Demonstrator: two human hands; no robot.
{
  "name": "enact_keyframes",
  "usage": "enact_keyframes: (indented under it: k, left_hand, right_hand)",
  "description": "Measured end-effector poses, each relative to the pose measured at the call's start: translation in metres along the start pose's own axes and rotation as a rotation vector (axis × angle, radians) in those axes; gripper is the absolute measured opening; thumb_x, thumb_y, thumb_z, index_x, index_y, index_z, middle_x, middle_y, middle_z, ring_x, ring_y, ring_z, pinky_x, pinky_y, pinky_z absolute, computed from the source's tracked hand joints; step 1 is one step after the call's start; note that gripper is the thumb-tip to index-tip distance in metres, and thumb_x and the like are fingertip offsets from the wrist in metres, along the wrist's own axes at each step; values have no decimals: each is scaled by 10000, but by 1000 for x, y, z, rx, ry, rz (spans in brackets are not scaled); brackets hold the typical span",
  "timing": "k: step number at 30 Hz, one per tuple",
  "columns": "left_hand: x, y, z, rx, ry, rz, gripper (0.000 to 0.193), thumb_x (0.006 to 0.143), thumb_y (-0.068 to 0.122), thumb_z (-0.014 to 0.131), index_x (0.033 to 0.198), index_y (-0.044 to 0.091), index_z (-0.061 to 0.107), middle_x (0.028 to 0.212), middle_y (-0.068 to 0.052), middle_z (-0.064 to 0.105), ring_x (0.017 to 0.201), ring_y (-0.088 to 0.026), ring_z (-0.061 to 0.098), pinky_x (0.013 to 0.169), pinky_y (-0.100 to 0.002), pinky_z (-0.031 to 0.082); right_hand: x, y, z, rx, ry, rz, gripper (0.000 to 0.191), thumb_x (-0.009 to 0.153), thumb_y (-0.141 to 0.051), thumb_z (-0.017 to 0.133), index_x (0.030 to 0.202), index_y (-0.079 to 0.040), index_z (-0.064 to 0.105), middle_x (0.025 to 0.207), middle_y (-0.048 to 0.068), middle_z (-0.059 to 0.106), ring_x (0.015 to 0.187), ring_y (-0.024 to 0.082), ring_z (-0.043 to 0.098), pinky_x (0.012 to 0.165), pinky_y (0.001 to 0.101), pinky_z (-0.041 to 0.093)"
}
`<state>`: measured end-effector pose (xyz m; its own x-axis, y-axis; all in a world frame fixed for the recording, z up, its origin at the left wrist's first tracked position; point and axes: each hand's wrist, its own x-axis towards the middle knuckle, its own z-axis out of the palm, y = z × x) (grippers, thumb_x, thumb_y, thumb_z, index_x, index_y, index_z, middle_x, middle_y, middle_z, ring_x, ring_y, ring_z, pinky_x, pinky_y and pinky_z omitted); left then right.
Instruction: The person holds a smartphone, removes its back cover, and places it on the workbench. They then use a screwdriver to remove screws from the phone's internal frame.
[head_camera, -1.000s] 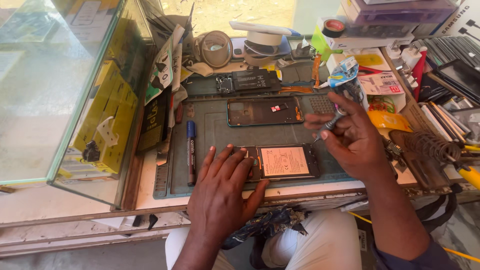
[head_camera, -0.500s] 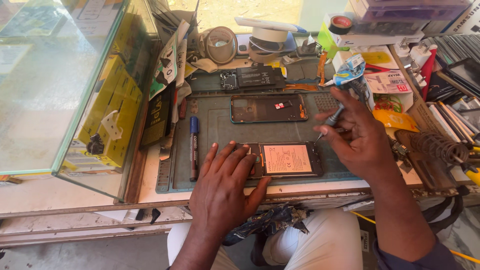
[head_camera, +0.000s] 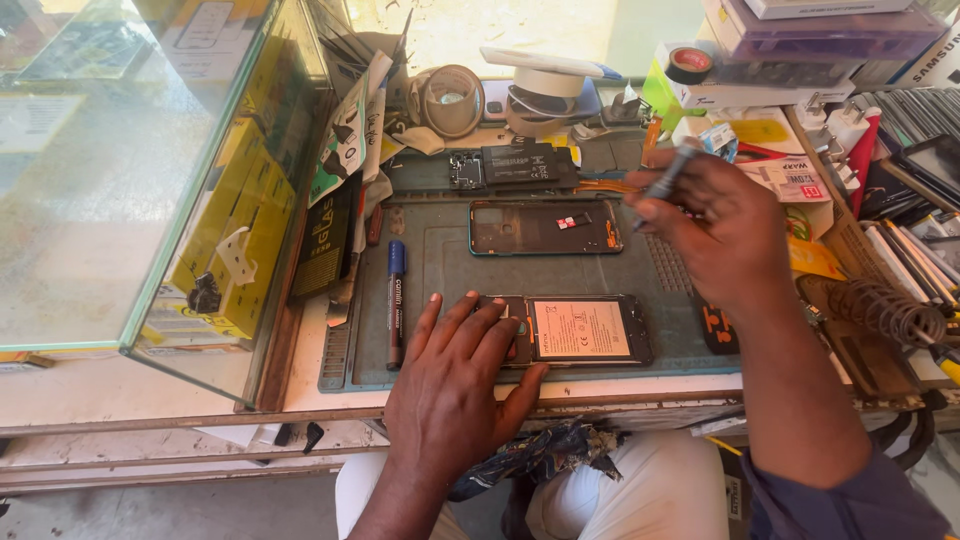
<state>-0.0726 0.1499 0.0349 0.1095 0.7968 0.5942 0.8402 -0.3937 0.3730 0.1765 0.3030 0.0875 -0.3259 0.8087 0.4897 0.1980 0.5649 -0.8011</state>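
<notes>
The opened phone (head_camera: 580, 330) lies at the mat's (head_camera: 440, 260) 6 o'clock edge, back off, battery showing. The left hand (head_camera: 455, 385) presses flat on its left end, fingers spread wide, likely to steady it. At 2 o'clock the right hand (head_camera: 720, 225) hovers, fingers pinching a small tool (head_camera: 665, 180). A second phone frame (head_camera: 545, 227) lies at 12 o'clock, a blue marker (head_camera: 396, 300) at 9.

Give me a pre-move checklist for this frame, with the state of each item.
1. Left hand pinning the opened phone flat on the green work mat: ok.
2. Right hand gripping the slim grey tool: ok.
3. Tool tip on the phone: not ok, it is raised above the mat.
4. Phone's battery face in view: ok.
5. Detached back cover apart from the phone: ok.
6. Blue marker lying beside the left hand, not under it: ok.
</notes>
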Motion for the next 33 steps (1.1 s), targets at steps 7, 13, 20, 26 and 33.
enact_keyframes:
  k: [7, 13, 20, 26, 33]
  left_hand:
    - [0, 0, -1, -4, -12, 1, 475, 882, 400, 741, 1174, 29, 690, 1262, -173, 680, 1311, -368, 558, 1178, -569, 308]
    - [0, 0, -2, -2, -25, -11, 483, 882, 411, 733, 1174, 29, 693, 1264, -176, 681, 1306, -362, 560, 1178, -563, 302]
    - [-1, -1, 0, 12, -33, -12, 482, 881, 408, 728, 1171, 24, 700, 1250, -182, 686, 1303, -361, 561, 1171, -564, 301]
    - [-1, 0, -2, -2, -22, -2, 478, 875, 400, 737, 1163, 22, 697, 1261, -178, 684, 1308, -364, 558, 1171, -555, 308]
    - [-2, 0, -2, -12, -29, -7, 465, 878, 400, 739, 1149, 26, 692, 1267, -182, 674, 1315, -366, 547, 1167, -560, 299]
  right_hand:
    - [26, 14, 16, -129, -106, 140, 223, 1022, -73, 629, 1215, -4, 542, 1045, 127, 750, 974, 172, 754, 829, 315, 639]
    - [27, 19, 24, -153, -88, 139, 201, 1071, -89, 538, 1230, -5, 450, 926, 131, 728, 829, 170, 753, 698, 318, 647]
    - [29, 21, 30, -252, -65, 141, 203, 1083, -101, 509, 1230, -13, 400, 814, 117, 711, 697, 176, 751, 601, 306, 642]
    - [27, 22, 33, -236, -45, 152, 195, 1082, -111, 491, 1222, -18, 392, 844, 133, 695, 710, 181, 755, 591, 309, 651]
    - [17, 25, 26, -137, -6, 114, 193, 1071, -92, 539, 1207, -17, 424, 910, 136, 712, 819, 193, 768, 663, 321, 652]
